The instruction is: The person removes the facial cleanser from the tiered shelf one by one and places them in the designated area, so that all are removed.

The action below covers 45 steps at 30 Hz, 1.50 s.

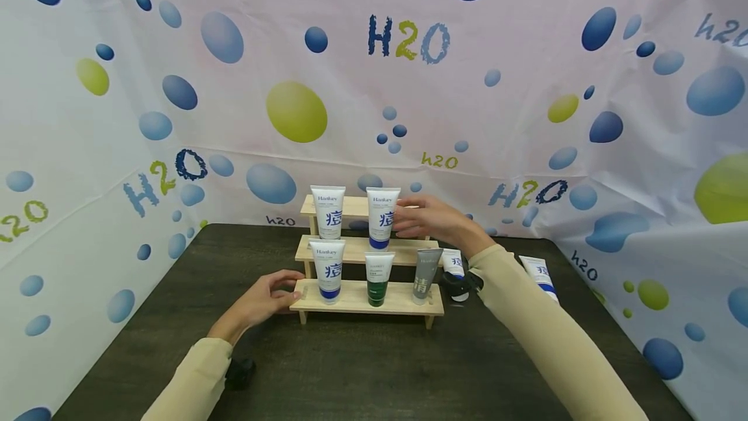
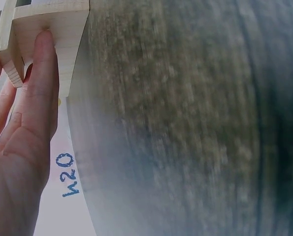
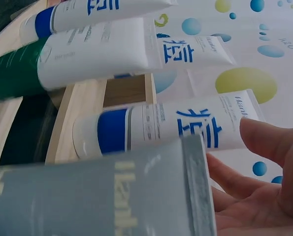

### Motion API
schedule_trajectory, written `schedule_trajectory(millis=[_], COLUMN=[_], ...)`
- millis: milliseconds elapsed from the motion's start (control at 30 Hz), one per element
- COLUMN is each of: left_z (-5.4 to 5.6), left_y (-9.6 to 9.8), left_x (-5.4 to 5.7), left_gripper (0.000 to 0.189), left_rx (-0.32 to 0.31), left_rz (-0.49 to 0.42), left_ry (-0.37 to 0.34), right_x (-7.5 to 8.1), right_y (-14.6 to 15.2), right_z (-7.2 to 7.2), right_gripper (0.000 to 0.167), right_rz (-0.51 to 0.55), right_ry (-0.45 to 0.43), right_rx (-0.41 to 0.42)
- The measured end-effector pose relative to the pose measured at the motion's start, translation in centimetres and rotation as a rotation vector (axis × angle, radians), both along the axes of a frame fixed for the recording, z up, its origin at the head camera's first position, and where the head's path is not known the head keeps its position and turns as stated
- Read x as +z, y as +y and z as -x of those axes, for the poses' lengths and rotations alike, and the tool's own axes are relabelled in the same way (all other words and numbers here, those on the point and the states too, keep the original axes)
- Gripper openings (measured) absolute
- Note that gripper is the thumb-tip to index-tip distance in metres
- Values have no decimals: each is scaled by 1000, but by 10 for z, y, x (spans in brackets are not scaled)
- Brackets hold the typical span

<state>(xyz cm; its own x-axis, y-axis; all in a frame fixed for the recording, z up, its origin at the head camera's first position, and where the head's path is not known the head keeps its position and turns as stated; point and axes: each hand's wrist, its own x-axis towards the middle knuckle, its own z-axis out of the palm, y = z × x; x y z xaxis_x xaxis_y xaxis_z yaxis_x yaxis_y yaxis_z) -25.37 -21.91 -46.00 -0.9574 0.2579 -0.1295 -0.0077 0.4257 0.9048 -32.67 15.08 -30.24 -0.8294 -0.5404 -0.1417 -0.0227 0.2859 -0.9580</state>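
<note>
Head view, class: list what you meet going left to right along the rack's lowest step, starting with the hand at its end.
Left hand → white-and-blue tube → white-and-green tube → grey tube.

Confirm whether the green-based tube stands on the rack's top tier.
No: the green-based tube stands on the bottom tier of the wooden rack, beside the gray tube.

The pale three-tiered wooden stand looks smooth and matt, unvarnished. Near its twelve o'clock, the white plastic tube with a blue band is smooth with a soft gloss; at six, the green-and-white plastic tube shines similarly (the grey plastic tube at four looks more satin). The white dotted cloth backdrop is creased.
</note>
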Motion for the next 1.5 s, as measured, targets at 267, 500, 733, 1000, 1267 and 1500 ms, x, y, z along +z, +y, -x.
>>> schedule_trajectory(millis=[267,500,733,1000,1267,1500], left_z=[1,1,1,2,0,0], left_y=[-1,-1,-1,-2,-2,-1], left_x=[2,0,-1,-2,0,-2], left_gripper=[50,50,50,49,49,49], left_rx=[-21,-18,-16,-9,-25,-38], left_rz=[-27,-39,-37,4,-17,-23], left_ry=[3,-11,-9,2,21,25], right_x=[-2,-7,-11,-9,-4,4], right_y=[-10,-19,-23,-22,-14,-2], right_z=[9,11,10,4,5,3], right_gripper=[54,53,49,44,44,46], right_rz=[5,-91,-141,-133,-127,-79], right_ry=[-65,-22,60,89,120,145], right_rx=[-22,-6,-34,-77,-75,-68])
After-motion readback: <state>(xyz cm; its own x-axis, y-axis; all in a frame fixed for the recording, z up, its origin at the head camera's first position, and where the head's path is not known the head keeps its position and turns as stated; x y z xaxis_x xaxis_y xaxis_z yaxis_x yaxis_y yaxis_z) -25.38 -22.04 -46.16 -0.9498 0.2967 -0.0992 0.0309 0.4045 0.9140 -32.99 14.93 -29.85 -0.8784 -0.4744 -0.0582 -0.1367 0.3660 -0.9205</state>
